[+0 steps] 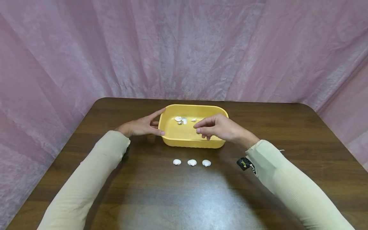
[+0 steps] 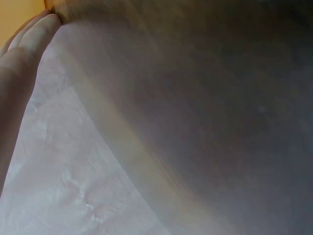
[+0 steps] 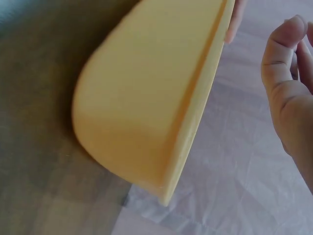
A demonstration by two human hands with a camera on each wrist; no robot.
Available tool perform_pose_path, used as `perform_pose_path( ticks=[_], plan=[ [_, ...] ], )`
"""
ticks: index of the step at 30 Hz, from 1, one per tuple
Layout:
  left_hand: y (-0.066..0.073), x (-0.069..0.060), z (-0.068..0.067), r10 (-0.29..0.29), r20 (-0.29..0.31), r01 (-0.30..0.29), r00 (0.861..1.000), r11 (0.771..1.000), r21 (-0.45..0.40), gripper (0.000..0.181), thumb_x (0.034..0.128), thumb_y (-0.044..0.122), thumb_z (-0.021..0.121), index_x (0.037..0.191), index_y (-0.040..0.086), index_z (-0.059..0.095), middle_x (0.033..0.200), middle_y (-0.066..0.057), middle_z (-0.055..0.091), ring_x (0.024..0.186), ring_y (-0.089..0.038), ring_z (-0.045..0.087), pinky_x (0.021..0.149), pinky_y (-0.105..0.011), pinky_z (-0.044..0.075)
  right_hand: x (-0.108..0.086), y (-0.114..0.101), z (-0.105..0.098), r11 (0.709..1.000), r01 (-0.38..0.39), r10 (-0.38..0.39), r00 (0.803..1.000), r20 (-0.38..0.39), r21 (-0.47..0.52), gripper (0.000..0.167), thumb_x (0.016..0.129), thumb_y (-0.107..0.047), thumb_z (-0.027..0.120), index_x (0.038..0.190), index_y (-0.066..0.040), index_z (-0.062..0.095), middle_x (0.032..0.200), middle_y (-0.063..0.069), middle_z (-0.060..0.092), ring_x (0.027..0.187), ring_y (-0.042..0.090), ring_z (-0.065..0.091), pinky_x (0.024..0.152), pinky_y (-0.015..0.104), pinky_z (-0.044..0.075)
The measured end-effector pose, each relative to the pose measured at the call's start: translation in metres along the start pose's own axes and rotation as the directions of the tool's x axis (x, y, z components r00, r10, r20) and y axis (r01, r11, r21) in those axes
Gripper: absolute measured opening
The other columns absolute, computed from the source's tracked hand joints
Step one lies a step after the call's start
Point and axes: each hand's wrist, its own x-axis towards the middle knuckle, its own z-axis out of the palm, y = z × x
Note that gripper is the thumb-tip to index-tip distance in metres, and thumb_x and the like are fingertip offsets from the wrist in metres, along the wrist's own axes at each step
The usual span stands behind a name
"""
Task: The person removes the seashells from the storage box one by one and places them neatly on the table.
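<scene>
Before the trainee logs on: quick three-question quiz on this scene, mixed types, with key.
1. Count: how many shells lie in the row on the table, outside the yellow tub?
2. True or false: the right hand is held above the tub's rim.
3. Multiple choice: where is the left hand?
a) flat on the table, away from the tub
b) touching the tub's left end
c) over the row of shells

Key:
1. Three.
2. True.
3. b.
</scene>
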Motion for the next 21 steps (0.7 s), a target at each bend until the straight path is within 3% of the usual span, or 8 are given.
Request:
perform_pose_path(
  ticks=[9, 15, 21],
  plan=[
    [0.000, 0.003, 0.000, 0.004, 0.004, -0.004, 1.000, 1.000, -0.004, 0.109, 0.0892, 0.018, 0.076, 0.161, 0.032, -0.004, 0.154, -0.021, 0.039, 0.139, -0.031, 0.042, 0.113, -0.049, 0.032, 0.033, -0.007, -0.004, 0.997, -0.068, 0.067, 0.997, -0.038, -0.021, 0.027, 0.095, -0.020, 0.070, 0.118, -0.005, 0.073, 0.093, 0.007, 0.069, 0.083, 0.024, 0.065, 0.075, 0.034, 0.056],
    [0.000, 0.004, 0.001, -0.001, -0.002, 0.001, 1.000, 1.000, -0.001, 0.109, 0.0888, 0.017, 0.077, 0.161, 0.033, -0.003, 0.156, -0.021, 0.035, 0.140, -0.031, 0.041, 0.113, -0.049, 0.032, 0.053, -0.005, -0.004, 0.998, -0.067, 0.067, 0.997, -0.027, 0.013, 0.027, 0.097, -0.020, 0.068, 0.118, -0.003, 0.072, 0.095, 0.007, 0.068, 0.097, 0.037, 0.063, 0.084, 0.044, 0.055],
    [0.001, 0.003, 0.001, -0.008, -0.009, 0.008, 1.000, 1.000, 0.001, 0.108, 0.0888, 0.017, 0.077, 0.161, 0.033, -0.002, 0.154, -0.021, 0.039, 0.138, -0.031, 0.044, 0.113, -0.048, 0.032, 0.067, -0.005, -0.004, 0.992, -0.105, 0.107, 0.993, -0.038, 0.064, 0.026, 0.098, -0.016, 0.065, 0.119, -0.001, 0.071, 0.102, 0.014, 0.068, 0.097, 0.034, 0.062, 0.087, 0.045, 0.054]
  ],
)
